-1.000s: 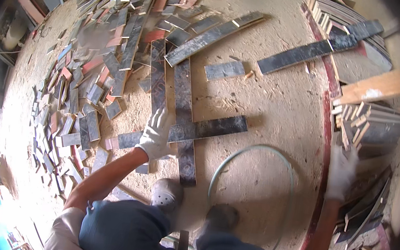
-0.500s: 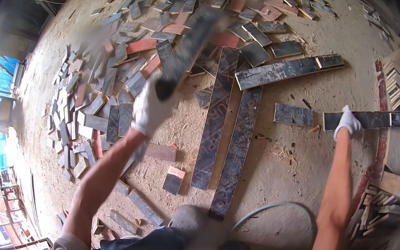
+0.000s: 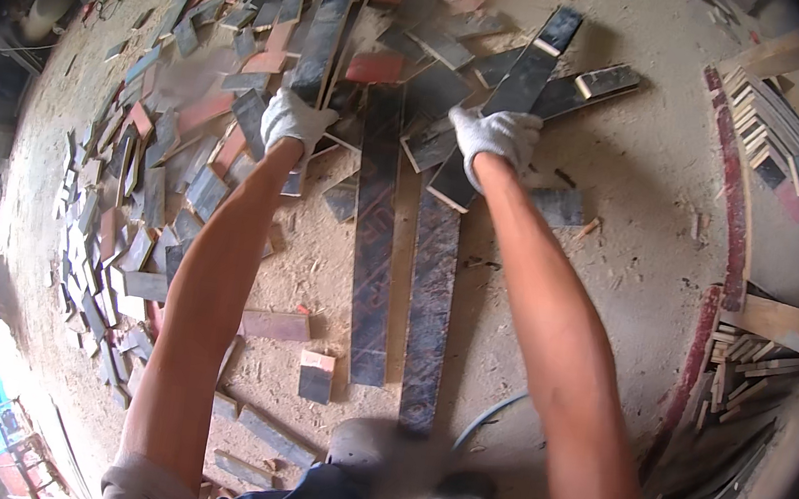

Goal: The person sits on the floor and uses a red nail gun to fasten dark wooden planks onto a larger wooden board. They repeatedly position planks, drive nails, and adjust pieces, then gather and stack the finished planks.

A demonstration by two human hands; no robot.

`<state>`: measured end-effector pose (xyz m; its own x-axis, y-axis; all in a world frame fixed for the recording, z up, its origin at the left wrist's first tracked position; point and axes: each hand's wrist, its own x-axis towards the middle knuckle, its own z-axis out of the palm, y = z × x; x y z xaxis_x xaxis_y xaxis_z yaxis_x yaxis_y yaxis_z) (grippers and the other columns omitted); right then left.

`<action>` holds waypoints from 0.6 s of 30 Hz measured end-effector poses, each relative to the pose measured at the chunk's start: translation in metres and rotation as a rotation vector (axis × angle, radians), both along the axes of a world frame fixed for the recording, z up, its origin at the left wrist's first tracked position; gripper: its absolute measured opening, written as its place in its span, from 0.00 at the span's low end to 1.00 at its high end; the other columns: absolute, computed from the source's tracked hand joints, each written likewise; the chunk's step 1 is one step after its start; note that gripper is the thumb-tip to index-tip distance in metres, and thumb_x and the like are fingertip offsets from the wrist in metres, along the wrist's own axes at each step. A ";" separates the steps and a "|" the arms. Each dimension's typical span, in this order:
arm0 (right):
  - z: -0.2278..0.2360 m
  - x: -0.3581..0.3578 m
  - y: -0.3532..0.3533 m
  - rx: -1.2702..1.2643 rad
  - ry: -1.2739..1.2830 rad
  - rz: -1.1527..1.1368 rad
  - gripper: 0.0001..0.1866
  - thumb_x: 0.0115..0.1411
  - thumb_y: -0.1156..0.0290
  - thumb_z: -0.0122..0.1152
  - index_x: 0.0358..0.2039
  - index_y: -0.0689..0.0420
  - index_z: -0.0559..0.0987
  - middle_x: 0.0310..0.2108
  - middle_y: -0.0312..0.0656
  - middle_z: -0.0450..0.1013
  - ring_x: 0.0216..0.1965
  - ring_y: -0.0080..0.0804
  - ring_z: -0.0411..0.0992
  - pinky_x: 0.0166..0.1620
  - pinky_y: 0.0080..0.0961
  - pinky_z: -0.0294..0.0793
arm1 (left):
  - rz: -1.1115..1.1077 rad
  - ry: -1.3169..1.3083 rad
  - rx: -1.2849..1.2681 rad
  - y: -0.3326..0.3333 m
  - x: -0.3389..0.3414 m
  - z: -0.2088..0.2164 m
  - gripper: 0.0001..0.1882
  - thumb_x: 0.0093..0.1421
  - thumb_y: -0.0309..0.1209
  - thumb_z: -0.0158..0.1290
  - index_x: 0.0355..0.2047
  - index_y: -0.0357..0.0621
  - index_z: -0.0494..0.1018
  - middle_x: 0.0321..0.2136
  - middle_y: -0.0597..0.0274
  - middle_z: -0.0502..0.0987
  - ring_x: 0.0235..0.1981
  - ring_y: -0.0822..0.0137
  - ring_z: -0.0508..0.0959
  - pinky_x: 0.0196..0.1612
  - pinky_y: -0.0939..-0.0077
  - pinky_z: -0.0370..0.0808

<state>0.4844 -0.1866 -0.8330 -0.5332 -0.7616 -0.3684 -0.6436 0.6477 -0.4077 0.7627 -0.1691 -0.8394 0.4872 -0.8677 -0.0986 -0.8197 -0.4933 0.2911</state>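
Note:
My left hand (image 3: 297,122), in a white glove, is closed on the near end of a long dark board (image 3: 327,33) that points away from me over the scattered offcuts. Also gloved, my right hand (image 3: 494,133) grips a second dark board (image 3: 526,76) across its width. This one slants from lower left to upper right, with a pale edge line near its far end, and crosses over another dark board (image 3: 598,86). Between and below my hands, two long dark planks (image 3: 373,256) lie side by side on the floor, pointing toward my feet.
A wide heap of short wood offcuts (image 3: 138,205) covers the left and far floor. At right, stacked strips (image 3: 764,126) and a red-edged board (image 3: 726,182) line the side. A small two-tone block (image 3: 315,377) and a thin hose (image 3: 488,418) lie near my shoes.
My right hand has swung in from the far right to the middle, bringing its board along. My left hand has moved farther away with its board. The view has shifted slightly too.

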 end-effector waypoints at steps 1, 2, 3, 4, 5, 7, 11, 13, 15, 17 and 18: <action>0.003 0.006 0.002 0.033 0.009 -0.001 0.78 0.41 0.32 0.78 0.72 0.73 0.43 0.64 0.60 0.64 0.60 0.50 0.73 0.58 0.45 0.78 | 0.005 -0.094 -0.146 0.012 -0.005 0.005 0.37 0.41 0.49 0.71 0.44 0.31 0.80 0.43 0.37 0.83 0.46 0.44 0.84 0.50 0.55 0.82; 0.008 0.011 0.005 0.065 0.017 0.003 0.81 0.40 0.30 0.78 0.73 0.72 0.41 0.65 0.59 0.63 0.61 0.50 0.73 0.59 0.45 0.77 | 0.018 -0.074 -0.089 0.027 0.000 0.017 0.35 0.41 0.47 0.71 0.43 0.31 0.80 0.44 0.37 0.83 0.47 0.43 0.84 0.50 0.56 0.82; 0.009 0.003 0.001 0.043 -0.106 -0.035 0.84 0.35 0.28 0.80 0.74 0.70 0.39 0.68 0.60 0.60 0.64 0.51 0.70 0.62 0.45 0.75 | -0.005 0.012 -0.115 0.049 -0.003 0.036 0.35 0.42 0.46 0.71 0.44 0.31 0.79 0.43 0.38 0.83 0.45 0.44 0.84 0.49 0.56 0.82; 0.011 -0.015 -0.005 0.061 -0.129 -0.102 0.82 0.39 0.36 0.83 0.73 0.72 0.37 0.69 0.62 0.58 0.65 0.52 0.69 0.63 0.46 0.74 | -0.065 0.143 -0.139 0.066 -0.023 0.033 0.34 0.43 0.44 0.71 0.45 0.32 0.78 0.41 0.40 0.83 0.43 0.45 0.85 0.47 0.56 0.82; 0.009 -0.022 -0.015 0.082 -0.219 -0.187 0.79 0.42 0.41 0.82 0.73 0.73 0.37 0.69 0.62 0.58 0.65 0.52 0.69 0.64 0.45 0.74 | -0.061 0.178 -0.197 0.095 -0.033 0.028 0.34 0.45 0.43 0.71 0.46 0.32 0.76 0.39 0.43 0.82 0.40 0.47 0.84 0.45 0.56 0.81; 0.014 -0.024 -0.017 0.076 -0.389 -0.248 0.72 0.43 0.48 0.81 0.71 0.74 0.42 0.66 0.63 0.62 0.63 0.52 0.71 0.63 0.44 0.73 | -0.077 0.288 -0.283 0.173 -0.028 -0.002 0.35 0.46 0.39 0.73 0.50 0.34 0.70 0.34 0.52 0.79 0.33 0.54 0.80 0.41 0.58 0.80; 0.039 -0.037 0.094 -0.148 -0.515 0.128 0.52 0.40 0.61 0.76 0.62 0.76 0.64 0.54 0.64 0.74 0.55 0.51 0.75 0.62 0.40 0.73 | 0.215 0.529 -0.063 0.296 -0.085 0.018 0.41 0.46 0.36 0.74 0.56 0.33 0.67 0.42 0.48 0.76 0.41 0.55 0.78 0.48 0.59 0.77; -0.013 -0.062 0.185 -0.461 -0.391 0.339 0.66 0.45 0.71 0.75 0.74 0.71 0.40 0.72 0.72 0.49 0.70 0.57 0.60 0.71 0.41 0.63 | 0.087 0.365 -0.120 0.318 -0.109 -0.001 0.44 0.48 0.37 0.73 0.60 0.32 0.64 0.50 0.44 0.71 0.50 0.49 0.76 0.55 0.56 0.74; 0.029 -0.052 0.253 -0.056 -0.472 0.266 0.65 0.40 0.71 0.75 0.74 0.69 0.45 0.68 0.70 0.58 0.68 0.54 0.62 0.72 0.42 0.62 | 0.048 0.367 -0.042 0.321 -0.124 -0.001 0.54 0.45 0.43 0.76 0.65 0.30 0.58 0.52 0.40 0.69 0.54 0.42 0.72 0.58 0.52 0.71; 0.001 -0.049 0.310 -0.268 -0.167 0.529 0.63 0.41 0.69 0.75 0.73 0.72 0.47 0.58 0.66 0.66 0.56 0.58 0.69 0.62 0.48 0.70 | -0.090 0.219 0.044 0.315 -0.145 0.005 0.68 0.42 0.51 0.77 0.70 0.27 0.48 0.55 0.33 0.66 0.58 0.37 0.68 0.61 0.50 0.69; -0.009 -0.038 0.328 -0.293 0.017 0.595 0.63 0.42 0.65 0.76 0.72 0.75 0.48 0.53 0.60 0.67 0.50 0.53 0.72 0.53 0.50 0.73 | -0.054 0.200 0.095 0.314 -0.150 -0.003 0.74 0.40 0.53 0.77 0.72 0.25 0.43 0.59 0.30 0.64 0.60 0.36 0.66 0.63 0.50 0.67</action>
